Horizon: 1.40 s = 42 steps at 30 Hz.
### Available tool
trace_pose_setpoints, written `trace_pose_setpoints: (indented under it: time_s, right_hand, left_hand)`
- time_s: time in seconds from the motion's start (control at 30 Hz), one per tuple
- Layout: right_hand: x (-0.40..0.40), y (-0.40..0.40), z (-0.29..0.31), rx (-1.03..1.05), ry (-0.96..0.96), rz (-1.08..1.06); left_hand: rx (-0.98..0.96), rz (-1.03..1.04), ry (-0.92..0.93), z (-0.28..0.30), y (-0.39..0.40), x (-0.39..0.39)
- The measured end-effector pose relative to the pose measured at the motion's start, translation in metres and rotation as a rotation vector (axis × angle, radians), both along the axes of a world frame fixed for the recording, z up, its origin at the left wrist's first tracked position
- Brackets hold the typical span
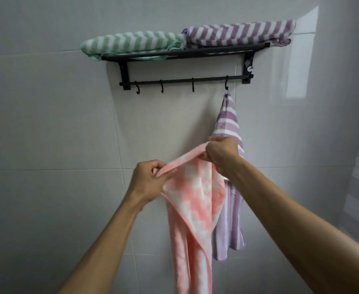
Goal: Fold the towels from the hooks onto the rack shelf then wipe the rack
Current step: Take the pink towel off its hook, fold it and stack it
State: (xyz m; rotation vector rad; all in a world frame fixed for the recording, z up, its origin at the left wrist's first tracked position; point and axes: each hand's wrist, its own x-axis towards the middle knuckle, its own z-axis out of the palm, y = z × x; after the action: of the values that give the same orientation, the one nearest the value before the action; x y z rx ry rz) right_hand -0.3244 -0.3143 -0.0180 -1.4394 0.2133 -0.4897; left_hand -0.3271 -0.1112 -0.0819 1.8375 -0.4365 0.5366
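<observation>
Hands are seen from above, both raised before a grey tiled wall (47,124) and holding a pink-and-white towel (193,200). The left hand (147,181) pinches one end of the towel's upper edge between thumb and curled fingers; the right hand (221,154), a little higher, is closed round the other end. The edge is drawn taut between them while the rest of the cloth hangs straight down, probably so that the towel can be squared up for folding.

A black rack (185,53) is fixed to the wall above. On its shelf two folded towels are already laid: a green-striped towel (132,42) at the left end, slightly overhanging the front edge, and a purple-striped towel (240,32) at the right end, touching the green one near the middle. A bar beneath the shelf carries four hooks. Three hooks (161,87) towards the left are bare. From the rightmost hook (227,83) a second purple striped towel (229,124) is hung by its corner, partly hidden behind the right hand and the pink towel.

Judged from this, the folding is about half done: the pink towel is in hand, one towel is left on its hook, and the rack is yet to be wiped.
</observation>
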Motion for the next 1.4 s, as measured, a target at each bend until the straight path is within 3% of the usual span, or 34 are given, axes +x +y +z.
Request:
trace_pose_setpoints:
  time_s: [0.1, 0.17, 0.23, 0.33, 0.4, 0.5, 0.63, 0.7, 0.8, 0.9, 1.0, 1.1, 1.2, 1.4]
  right_hand:
    - [0.001, -0.028, -0.011, -0.771, 0.014, -0.025]
    - [0.000, -0.045, -0.012, -1.127, -0.012, 0.020]
    - [-0.003, -0.056, -0.011, -1.072, -0.095, 0.139]
    - [-0.011, -0.063, -0.015, -0.554, -0.114, 0.583]
    - [-0.019, -0.062, -0.021, -0.521, -0.041, 0.747]
    - [-0.029, -0.062, -0.023, -0.985, 0.232, 0.765]
    - [-0.027, -0.065, -0.031, -1.642, 0.696, 0.585]
    - [-0.024, -0.070, -0.036, -1.735, 0.727, 0.484]
    - [-0.018, -0.082, -0.034, -1.809, 0.585, 0.295]
    - [-0.013, -0.091, -0.028, -1.723, 0.464, 0.280]
    - [-0.017, -0.093, -0.018, -1.322, 0.366, 0.377]
    - [-0.022, -0.094, -0.017, -0.978, 0.222, 0.293]
    - [-0.021, -0.095, -0.017, -0.814, 0.122, 0.188]
    - [-0.026, -0.097, -0.007, -0.700, 0.161, 0.359]
  left_hand:
    - [0.018, 0.027, -0.020, 0.014, 0.030, 0.009]
    - [0.039, 0.063, -0.008, 0.022, 0.048, 0.014]
    - [0.007, 0.075, 0.028, 0.027, 0.062, 0.019]
    - [-0.071, 0.037, 0.049, 0.034, 0.075, 0.023]
    - [-0.057, 0.023, 0.037, 0.041, 0.082, 0.026]
    - [0.004, 0.021, 0.035, 0.048, 0.095, 0.030]
    - [0.061, 0.033, 0.030, 0.047, 0.114, 0.031]
    - [0.102, 0.032, 0.037, 0.041, 0.121, 0.031]
    - [0.203, 0.039, 0.050, 0.031, 0.126, 0.033]
    - [0.256, 0.096, 0.040, 0.020, 0.129, 0.041]
    - [0.248, 0.192, 0.008, 0.013, 0.134, 0.050]
    - [0.189, 0.241, -0.024, 0.013, 0.137, 0.052]
    - [0.126, 0.260, -0.022, 0.018, 0.137, 0.053]
    - [0.054, 0.262, 0.032, 0.020, 0.122, 0.056]
